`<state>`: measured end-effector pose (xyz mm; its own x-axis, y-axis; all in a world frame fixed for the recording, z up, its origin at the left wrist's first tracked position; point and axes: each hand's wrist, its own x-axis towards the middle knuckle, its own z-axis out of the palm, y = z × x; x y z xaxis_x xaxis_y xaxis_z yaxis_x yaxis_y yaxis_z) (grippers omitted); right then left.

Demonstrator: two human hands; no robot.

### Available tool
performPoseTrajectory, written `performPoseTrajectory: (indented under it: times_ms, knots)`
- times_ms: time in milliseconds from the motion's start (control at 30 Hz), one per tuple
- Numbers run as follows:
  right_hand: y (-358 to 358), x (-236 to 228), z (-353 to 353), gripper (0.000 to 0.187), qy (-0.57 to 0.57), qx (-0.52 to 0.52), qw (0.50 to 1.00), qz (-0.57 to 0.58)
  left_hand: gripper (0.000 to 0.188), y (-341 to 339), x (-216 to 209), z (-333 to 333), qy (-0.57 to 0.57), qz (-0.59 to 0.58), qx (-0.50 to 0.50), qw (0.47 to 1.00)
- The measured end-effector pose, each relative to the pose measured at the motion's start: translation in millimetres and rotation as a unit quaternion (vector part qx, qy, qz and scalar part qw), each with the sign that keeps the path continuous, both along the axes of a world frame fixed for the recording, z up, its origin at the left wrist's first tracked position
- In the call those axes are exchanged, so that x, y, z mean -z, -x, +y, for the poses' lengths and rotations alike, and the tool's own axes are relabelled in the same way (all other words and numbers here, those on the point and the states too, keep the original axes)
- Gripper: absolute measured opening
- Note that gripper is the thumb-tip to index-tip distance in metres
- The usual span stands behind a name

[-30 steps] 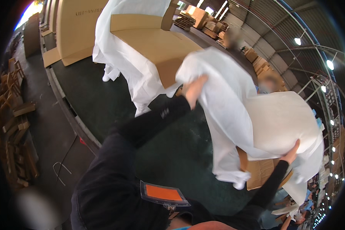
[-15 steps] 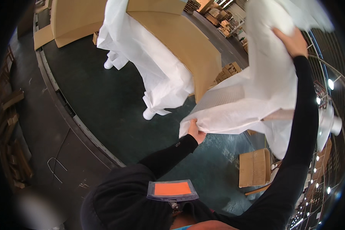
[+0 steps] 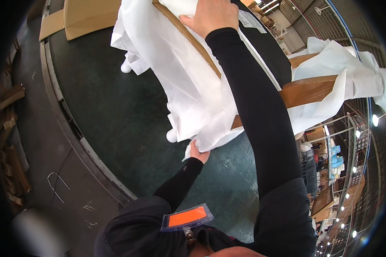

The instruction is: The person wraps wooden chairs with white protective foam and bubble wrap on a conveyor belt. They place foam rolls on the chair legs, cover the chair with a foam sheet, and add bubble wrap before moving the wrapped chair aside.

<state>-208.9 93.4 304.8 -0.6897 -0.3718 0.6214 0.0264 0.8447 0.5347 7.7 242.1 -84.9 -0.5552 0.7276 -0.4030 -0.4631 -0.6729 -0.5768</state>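
My right hand [image 3: 214, 17] grips the white-covered edge of an upturned chair at the top. The black underside [image 3: 266, 51] of this chair shows, with brown wooden parts [image 3: 309, 91] sticking out of loose white foam wrap [image 3: 317, 118]. Lower down, my left hand [image 3: 198, 153] closes around a wrapped end of it; the fingertips are partly hidden. Beneath lies another piece of furniture in white wrap [image 3: 176, 81], its wrapped feet [image 3: 171, 135] pointing down. A cardboard sheet [image 3: 188, 38] shows as a strip between the two.
An open cardboard box [image 3: 90, 19] stands at the far left on the dark green surface [image 3: 116, 107]. A metal edge strip [image 3: 92, 154] runs along its left side. Flattened cardboard [image 3: 15, 171] is stacked at the left rim. Shelving with goods [image 3: 330, 158] stands to the right.
The upturned chair has swung left and come over the cardboard sheet, covering most of it. My right hand has moved left with it; my left hand has shifted slightly left.
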Motion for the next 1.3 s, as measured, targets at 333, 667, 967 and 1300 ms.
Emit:
performPoseTrajectory:
  times_ms: [333, 667, 967, 1300]
  knots:
    - [-16, -13, 20, 0.064, 0.027, 0.055, 0.997, -0.051, 0.078, 23, 14, -128, 0.034, 0.425, 0.507, 0.749]
    - [-239, -15, 58, 0.085, 0.194, -0.262, 0.881, 0.343, 0.055, 170, -62, -152, 0.498, 0.420, -0.136, 0.746]
    - [-152, 17, 121, 0.111, 0.387, -0.223, 0.845, 0.295, 0.065, 142, -118, -63, 0.199, 0.531, 0.008, 0.823]
    - [-173, 30, 157, 0.097, 0.405, -0.180, 0.843, 0.304, 0.070, 117, -135, -34, 0.278, 0.566, 0.042, 0.775]
